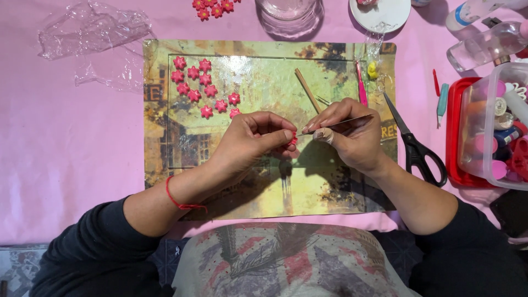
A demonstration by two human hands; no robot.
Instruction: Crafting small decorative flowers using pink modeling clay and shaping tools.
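Right now the left hand [254,137] pinches a small pink flower piece [293,141] between thumb and fingertips, held just above the picture mat [165,143] near its middle. The right hand [347,135] is closed on a thin metal tool [352,120], its tip meeting the piece. The piece is tiny and mostly hidden by the fingers, so it could likely slip from the pinch or be dented if the tool pushes too hard; the tip could also prick the left thumb. Finished pink flowers [199,87] lie in a cluster well to the left on the mat. A wooden stick [307,89] and pink-handled tool [361,85] lie just beyond the right hand, black scissors [415,146] beside the right wrist, and a clear box [495,129] of supplies further right.
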